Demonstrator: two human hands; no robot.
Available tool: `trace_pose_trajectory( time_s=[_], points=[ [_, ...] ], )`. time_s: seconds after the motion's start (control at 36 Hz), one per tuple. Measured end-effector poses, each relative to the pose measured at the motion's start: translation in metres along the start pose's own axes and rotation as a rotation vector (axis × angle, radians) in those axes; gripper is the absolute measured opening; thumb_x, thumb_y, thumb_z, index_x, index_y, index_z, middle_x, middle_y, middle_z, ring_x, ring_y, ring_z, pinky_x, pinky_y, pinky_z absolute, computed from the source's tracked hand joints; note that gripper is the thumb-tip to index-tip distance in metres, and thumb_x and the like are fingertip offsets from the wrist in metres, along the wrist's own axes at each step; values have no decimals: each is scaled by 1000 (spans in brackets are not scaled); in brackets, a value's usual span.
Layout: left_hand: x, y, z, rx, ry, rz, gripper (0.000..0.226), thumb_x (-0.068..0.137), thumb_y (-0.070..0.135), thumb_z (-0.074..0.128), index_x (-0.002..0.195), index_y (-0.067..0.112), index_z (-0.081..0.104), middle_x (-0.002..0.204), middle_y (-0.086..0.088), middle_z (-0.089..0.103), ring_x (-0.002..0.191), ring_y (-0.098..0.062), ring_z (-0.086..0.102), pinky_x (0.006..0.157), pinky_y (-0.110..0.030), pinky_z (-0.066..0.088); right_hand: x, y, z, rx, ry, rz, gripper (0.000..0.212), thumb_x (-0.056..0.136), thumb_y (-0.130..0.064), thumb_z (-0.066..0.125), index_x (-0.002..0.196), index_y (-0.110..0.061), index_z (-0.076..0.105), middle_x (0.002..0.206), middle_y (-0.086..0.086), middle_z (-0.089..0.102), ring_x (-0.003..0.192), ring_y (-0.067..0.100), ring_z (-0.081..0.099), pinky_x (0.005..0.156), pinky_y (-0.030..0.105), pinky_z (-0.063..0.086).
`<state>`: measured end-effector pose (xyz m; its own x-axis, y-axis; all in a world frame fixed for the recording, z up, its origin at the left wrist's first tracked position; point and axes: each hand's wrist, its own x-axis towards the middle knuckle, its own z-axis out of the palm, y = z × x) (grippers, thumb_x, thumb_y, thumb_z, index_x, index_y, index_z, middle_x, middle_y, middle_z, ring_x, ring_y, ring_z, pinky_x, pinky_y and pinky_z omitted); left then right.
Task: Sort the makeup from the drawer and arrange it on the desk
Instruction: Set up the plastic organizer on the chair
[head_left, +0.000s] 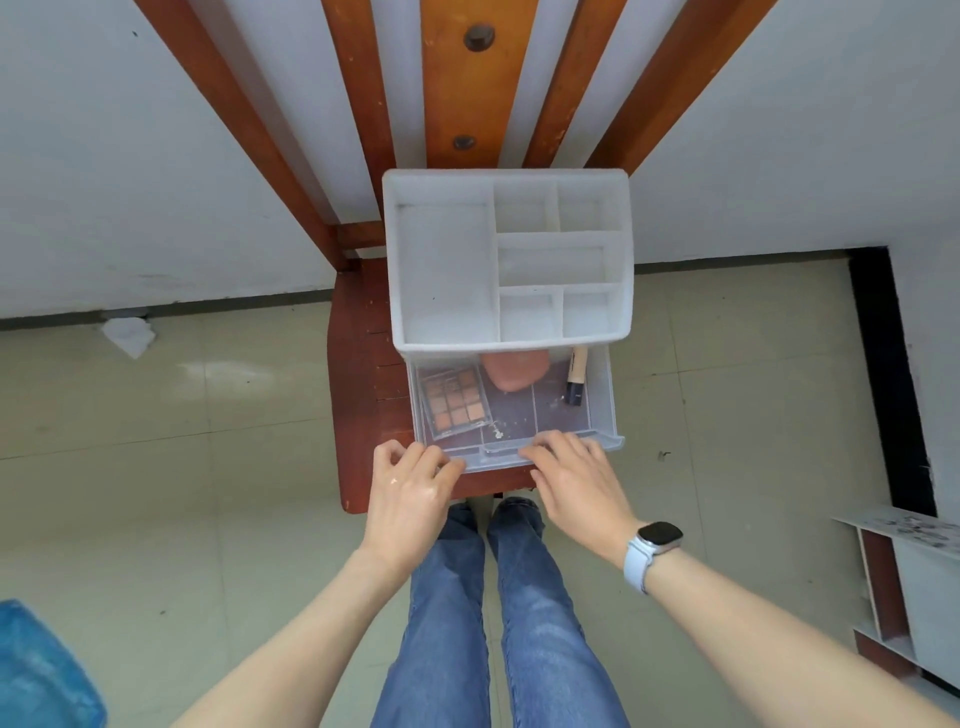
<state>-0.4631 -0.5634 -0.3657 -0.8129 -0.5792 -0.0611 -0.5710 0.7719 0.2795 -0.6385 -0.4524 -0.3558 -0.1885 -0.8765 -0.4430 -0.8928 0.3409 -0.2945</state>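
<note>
Drawer pulled out from white organizer on wooden chair.
Its front lip is gripped by the left hand and right hand, set apart; inside are seen an eyeshadow palette, a pink sponge and a concealer tube.

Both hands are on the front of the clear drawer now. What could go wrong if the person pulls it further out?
1. The drawer is already far out of the organizer; pulled further, it may come free and tip.
2. The eyeshadow palette, sponge and concealer tube lie loose, so they could slide or spill.
3. The organizer sits on a narrow chair seat; the left hand and right hand could drag it off.
</note>
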Motion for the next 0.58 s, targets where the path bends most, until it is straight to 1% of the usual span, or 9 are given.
trace_pose_trajectory(
  time_s=[0.06,0.14,0.22,0.31,0.33,0.39,0.44,0.53,0.58],
  points=[
    [2,-1,-1,2,-11,-5,32,54,-7,79,74,16,71,63,2,58,57,-22,51,68,-34,30,1,1,0,39,-34,-2,34,93,-21,44,126,-18,53,125,-1,50,117,18,45,97,33,29],
    [3,-3,0,10,-16,20,28,56,-5,80,73,16,71,62,1,58,56,-22,50,68,-34,30,5,0,-5,167,9,66,35,93,-23,43,126,-16,53,125,-1,52,116,18,47,97,32,32],
    [3,-4,1,20,-15,37,26,59,-5,79,73,15,70,62,1,57,56,-22,48,68,-34,30,18,-1,-11,301,107,243,41,95,-28,45,132,-11,46,132,4,49,123,21,44,99,32,36],
    [2,-4,2,25,-11,41,26,59,-4,79,74,15,70,63,1,57,57,-22,49,69,-34,31,41,-6,-14,394,173,422,58,92,-39,50,139,-8,35,141,9,39,131,24,35,103,36,34],
    [1,-4,2,26,-8,41,27,59,-4,79,75,15,71,64,0,58,57,-22,49,69,-34,31,50,-8,-15,429,188,481,63,90,-43,53,138,-6,34,141,11,38,131,26,35,102,38,35],
    [1,-5,3,28,-8,43,29,58,-5,80,77,15,72,64,1,58,58,-22,50,70,-35,31,71,-14,-15,535,219,592,67,86,-47,58,130,-2,39,133,15,40,124,31,40,98,40,39],
    [1,-6,4,25,-3,49,30,57,-4,81,78,15,72,64,1,58,58,-22,50,70,-35,31,88,-19,-15,683,236,693,68,83,-47,61,125,2,40,128,16,38,117,35,43,92,38,39],
    [1,-7,6,21,29,62,30,57,-4,81,78,16,72,64,1,58,59,-22,49,71,-35,31,104,-22,-12,797,281,747,73,80,-48,65,128,0,38,129,15,34,114,36,46,93,35,39],
    [2,-8,7,21,53,71,29,58,-2,82,78,16,72,64,1,59,63,-22,50,72,-35,31,106,-23,-9,836,325,747,71,78,-42,70,127,-2,38,129,15,35,115,35,45,95,33,37]
  ],
)
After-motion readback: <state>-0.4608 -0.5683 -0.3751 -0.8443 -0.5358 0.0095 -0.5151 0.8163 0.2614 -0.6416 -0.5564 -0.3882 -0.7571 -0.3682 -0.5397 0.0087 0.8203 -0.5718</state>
